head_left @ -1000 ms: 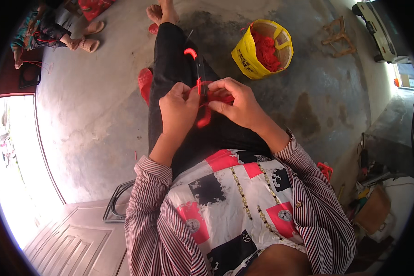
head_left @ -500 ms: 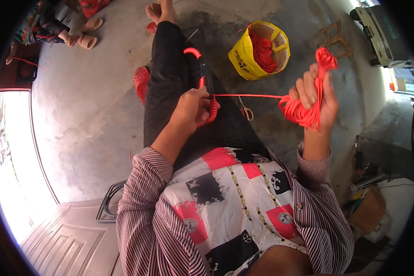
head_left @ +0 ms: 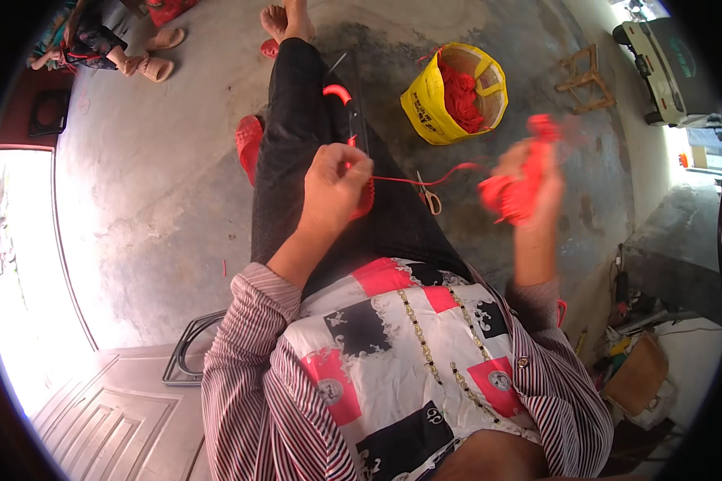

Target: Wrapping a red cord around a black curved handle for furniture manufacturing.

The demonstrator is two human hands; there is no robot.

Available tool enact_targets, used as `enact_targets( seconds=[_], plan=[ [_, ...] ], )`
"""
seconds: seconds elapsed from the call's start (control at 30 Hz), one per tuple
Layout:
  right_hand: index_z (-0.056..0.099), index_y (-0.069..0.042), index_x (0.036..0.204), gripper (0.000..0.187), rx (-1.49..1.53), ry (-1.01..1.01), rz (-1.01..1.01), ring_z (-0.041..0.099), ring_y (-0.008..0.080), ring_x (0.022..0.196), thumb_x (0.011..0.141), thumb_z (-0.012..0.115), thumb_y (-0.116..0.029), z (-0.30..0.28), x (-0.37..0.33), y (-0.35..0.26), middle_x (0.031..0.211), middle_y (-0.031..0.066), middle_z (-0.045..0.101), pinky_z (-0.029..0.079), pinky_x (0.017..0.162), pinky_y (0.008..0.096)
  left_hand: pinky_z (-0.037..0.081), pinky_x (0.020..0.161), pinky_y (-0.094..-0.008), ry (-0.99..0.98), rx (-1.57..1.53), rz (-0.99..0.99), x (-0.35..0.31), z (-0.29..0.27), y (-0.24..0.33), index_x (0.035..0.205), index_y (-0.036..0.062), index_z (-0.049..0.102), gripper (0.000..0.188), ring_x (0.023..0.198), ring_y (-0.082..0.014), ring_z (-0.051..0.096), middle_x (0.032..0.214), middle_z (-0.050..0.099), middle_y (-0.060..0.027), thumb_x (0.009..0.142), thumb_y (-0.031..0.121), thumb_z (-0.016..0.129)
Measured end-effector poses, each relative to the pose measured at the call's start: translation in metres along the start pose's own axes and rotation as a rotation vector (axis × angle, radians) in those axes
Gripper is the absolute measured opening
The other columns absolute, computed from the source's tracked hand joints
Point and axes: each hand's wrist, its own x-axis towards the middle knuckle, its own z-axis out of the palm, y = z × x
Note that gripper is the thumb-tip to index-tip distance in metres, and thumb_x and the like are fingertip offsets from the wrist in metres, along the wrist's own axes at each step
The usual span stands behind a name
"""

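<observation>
A dark curved piece (head_left: 354, 120), partly wrapped in red cord like a handle, rests along my thighs; I cannot tell its exact kind. Over its near part my left hand (head_left: 334, 180) is closed, fingers and thumb pinched together on the red cord, hiding some of the wrapping. Tight red coils (head_left: 366, 200) show beside that hand. From there a loose strand of red cord (head_left: 417, 181) runs to the right, slightly slack. Blurred by motion, my right hand (head_left: 544, 188) grips a looped bundle of red cord (head_left: 509, 198).
A yellow bag (head_left: 422, 104) holding red cord stands on the floor ahead. Scissors (head_left: 431, 200) lie beside my leg. A red slipper (head_left: 249, 147) is at left, a wooden frame (head_left: 587, 78) at far right. Another person (head_left: 88, 40) sits at the far left near tan slippers (head_left: 156, 69).
My right hand has moved slightly left with the bundle, and the taut strand has slackened. My left hand has risen and turned over the wrapped piece.
</observation>
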Motion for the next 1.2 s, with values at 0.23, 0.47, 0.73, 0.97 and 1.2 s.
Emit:
enact_targets(
  seconds=[0.23, 0.47, 0.73, 0.97, 1.2],
  plan=[
    [0.061, 0.0, 0.107, 0.042, -0.026, -0.06, 0.52, 0.061, 0.0158, 0.065, 0.097, 0.052, -0.04, 0.076, -0.019, 0.097, 0.078, 0.0071, 0.063, 0.052, 0.063, 0.0308, 0.046, 0.096, -0.0352, -0.3, -0.31, 0.406, -0.026, 0.008, 0.033, 0.112, 0.006, 0.062, 0.022, 0.103, -0.0235, 0.061, 0.127, 0.055, -0.012, 0.091, 0.012, 0.065],
    [0.065, -0.001, 0.102, 0.026, -0.367, -0.331, 0.465, 0.043, 0.0041, 0.059, 0.093, 0.059, -0.024, 0.032, 0.033, 0.083, 0.068, -0.0012, 0.053, 0.031, 0.055, 0.0186, 0.051, 0.083, -0.0299, -0.058, -0.37, 0.282, 0.004, -0.051, 0.031, 0.11, 0.007, 0.065, 0.027, 0.094, -0.0173, 0.059, 0.096, 0.058, -0.0068, 0.085, -0.002, 0.061],
    [0.068, 0.001, 0.097, 0.028, -1.131, -0.513, 0.203, 0.062, 0.0242, 0.089, 0.076, 0.072, -0.016, 0.048, 0.048, 0.122, 0.094, 0.0125, 0.062, 0.048, 0.079, 0.032, 0.052, 0.077, -0.0394, -0.065, 0.592, 0.334, 0.013, -0.008, -0.007, 0.098, 0.004, 0.063, 0.032, 0.083, -0.0335, 0.064, 0.092, 0.06, -0.0146, 0.068, -0.006, 0.066],
    [0.057, -0.001, 0.085, 0.018, -0.691, -0.327, -0.003, 0.061, 0.0263, 0.111, 0.076, 0.068, -0.013, 0.046, 0.042, 0.076, 0.105, 0.012, 0.065, 0.046, 0.096, 0.0347, 0.047, 0.086, -0.0334, 0.135, 0.332, 0.279, 0.019, -0.01, -0.02, 0.11, 0.0007, 0.056, 0.04, 0.097, -0.0245, 0.057, 0.107, 0.058, -0.0122, 0.071, 0.002, 0.065],
    [0.044, -0.008, 0.086, 0.02, 0.118, -0.59, -0.007, 0.061, 0.0232, 0.09, 0.075, 0.06, -0.005, 0.034, 0.022, -0.016, 0.088, 0.0084, 0.061, 0.044, 0.097, 0.0442, 0.035, 0.089, -0.0261, -0.158, -0.476, -0.412, 0.015, 0.003, -0.011, 0.131, -0.0031, 0.046, 0.059, 0.095, -0.0146, 0.047, 0.104, 0.053, -0.0042, 0.073, 0.008, 0.055]
  ],
)
